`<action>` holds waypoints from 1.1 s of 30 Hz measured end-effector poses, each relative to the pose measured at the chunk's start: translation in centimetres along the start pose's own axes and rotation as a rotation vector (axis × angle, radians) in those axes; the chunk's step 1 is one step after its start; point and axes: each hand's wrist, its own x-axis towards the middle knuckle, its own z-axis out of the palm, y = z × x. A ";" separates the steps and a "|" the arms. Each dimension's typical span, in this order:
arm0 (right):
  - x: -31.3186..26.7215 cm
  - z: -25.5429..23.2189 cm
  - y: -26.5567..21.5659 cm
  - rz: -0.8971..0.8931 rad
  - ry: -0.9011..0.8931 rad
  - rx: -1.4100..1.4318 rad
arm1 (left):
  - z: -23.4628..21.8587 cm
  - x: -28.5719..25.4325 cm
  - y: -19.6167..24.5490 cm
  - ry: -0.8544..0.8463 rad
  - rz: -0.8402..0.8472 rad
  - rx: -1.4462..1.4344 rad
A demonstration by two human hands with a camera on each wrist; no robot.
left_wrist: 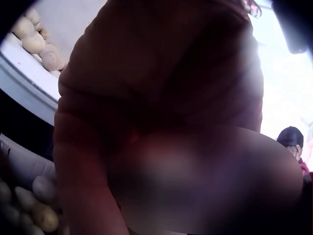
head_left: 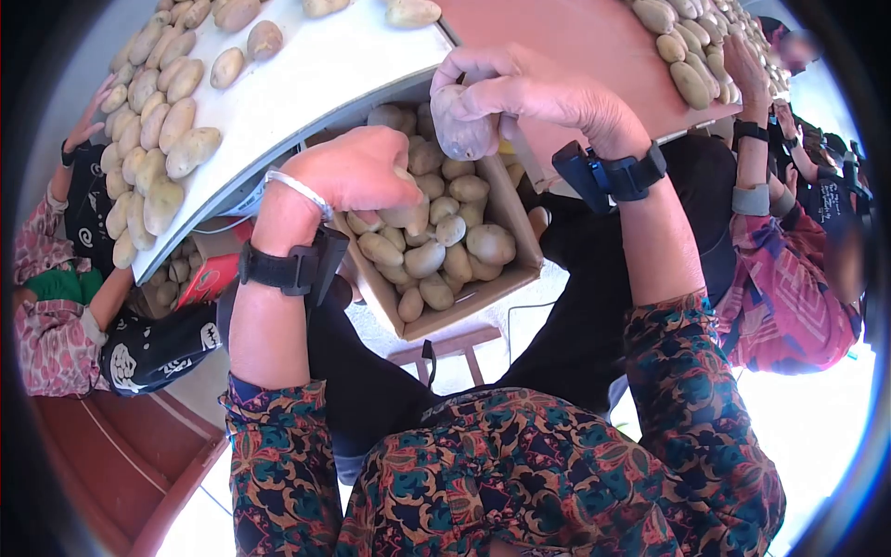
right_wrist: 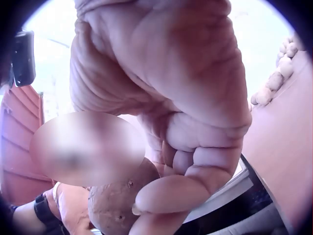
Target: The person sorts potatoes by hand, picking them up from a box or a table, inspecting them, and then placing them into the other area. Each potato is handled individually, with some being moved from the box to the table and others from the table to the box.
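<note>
My right hand pinches a dusty, greyish-brown potato between thumb and fingers, above the far right of an open cardboard box. In the right wrist view the same potato, with small eyes in its skin, sits against the fingers. Over the box's left side my left hand reaches in with bent fingers; I cannot tell whether they hold a potato. The left wrist view shows that hand dark, its fingertips hidden. Many loose potatoes fill the cardboard box below both hands.
A white tabletop with potatoes along its left side borders the box. Right of it is a reddish tabletop with piled potatoes. People work at both sides; a red box stands at the left.
</note>
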 end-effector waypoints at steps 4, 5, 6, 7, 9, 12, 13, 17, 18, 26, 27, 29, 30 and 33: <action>0.1 0.1 0.4 -0.035 -0.051 0.059 | 2.1 0.7 0.8 -0.258 0.024 0.187; 0.1 0.1 0.5 -0.030 -0.051 0.062 | 2.8 0.7 1.3 -0.300 0.012 0.231; 0.1 0.2 0.4 -0.041 -0.052 0.038 | 3.0 -0.1 2.3 -0.304 0.012 0.229; 0.1 0.3 0.4 -0.052 -0.052 0.013 | 2.7 -1.3 3.6 -0.353 0.081 0.222; 0.2 0.5 0.4 -0.029 -0.087 0.039 | 4.1 0.4 2.5 -0.445 0.031 0.269; 0.2 0.7 0.2 -0.007 -0.110 0.044 | 4.2 1.9 -0.1 -0.239 0.186 0.446; 0.2 0.8 0.4 0.001 -0.079 0.039 | 3.7 1.9 -0.6 -0.234 0.190 0.447; 0.4 0.9 0.8 0.026 -0.056 0.003 | 1.2 1.5 -1.4 0.117 0.093 0.477; 0.3 1.1 1.1 0.025 -0.056 0.001 | 0.7 1.4 -1.7 0.178 0.059 0.454; -0.2 3.2 -0.8 0.338 -0.153 -0.851 | -0.3 0.8 -1.5 0.203 0.010 0.377; -0.2 3.1 -0.8 0.339 -0.151 -0.852 | -0.3 0.9 -1.6 0.191 0.007 0.362; 0.3 2.3 -0.8 0.380 0.002 -0.675 | -0.6 1.0 -2.0 0.189 0.011 0.349; 0.6 1.7 -0.4 0.380 0.007 -0.679 | -0.7 1.0 -2.1 0.207 0.015 0.318; 1.3 0.0 1.0 0.220 0.253 -0.493 | -0.4 1.2 -2.8 0.232 0.014 0.248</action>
